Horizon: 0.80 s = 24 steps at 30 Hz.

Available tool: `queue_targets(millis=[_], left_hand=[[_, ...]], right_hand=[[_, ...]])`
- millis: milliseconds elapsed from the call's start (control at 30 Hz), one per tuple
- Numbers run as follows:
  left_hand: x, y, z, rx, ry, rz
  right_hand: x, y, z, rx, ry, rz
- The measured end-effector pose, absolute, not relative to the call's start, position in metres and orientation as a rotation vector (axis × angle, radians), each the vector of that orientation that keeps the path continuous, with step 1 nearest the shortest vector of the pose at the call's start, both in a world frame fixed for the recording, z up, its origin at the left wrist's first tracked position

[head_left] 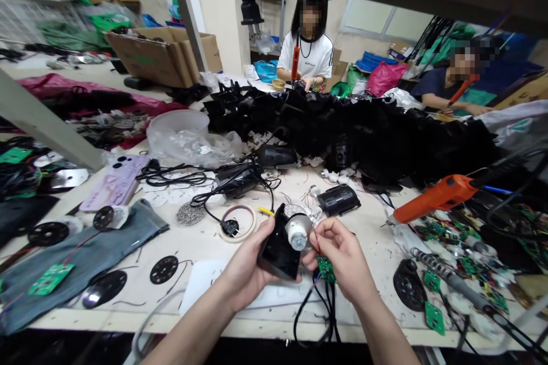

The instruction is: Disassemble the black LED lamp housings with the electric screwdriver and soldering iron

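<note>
My left hand point(246, 271) grips a black plastic housing point(279, 251) from below, fingers wrapped round its left side. A small silver motor point(298, 233) sits at the housing's upper right. My right hand point(342, 256) pinches thin red wires beside the motor, and a small green circuit board point(326, 268) hangs under its fingers. Black cables point(319, 308) trail down from the board over the table's front edge.
An orange electric screwdriver point(436, 197) lies at the right, a soldering iron point(449, 282) below it among green boards. A large heap of black housings point(363, 131) fills the middle. A purple phone point(115, 182) and black discs point(163, 269) lie at left. Two people sit across the table.
</note>
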<state>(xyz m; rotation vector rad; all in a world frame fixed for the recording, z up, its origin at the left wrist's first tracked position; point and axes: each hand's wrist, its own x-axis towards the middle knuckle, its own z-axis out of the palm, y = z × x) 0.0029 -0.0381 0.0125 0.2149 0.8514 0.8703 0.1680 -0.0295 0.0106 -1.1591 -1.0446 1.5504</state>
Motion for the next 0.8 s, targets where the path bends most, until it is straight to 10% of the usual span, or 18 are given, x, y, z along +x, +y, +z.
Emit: queue_targets(millis=[800], left_hand=[[0.009, -0.04, 0.015, 0.087, 0.812, 0.746]], right_hand=[[0.171, -0.029, 0.0, -1.356, -1.381, 1.313]])
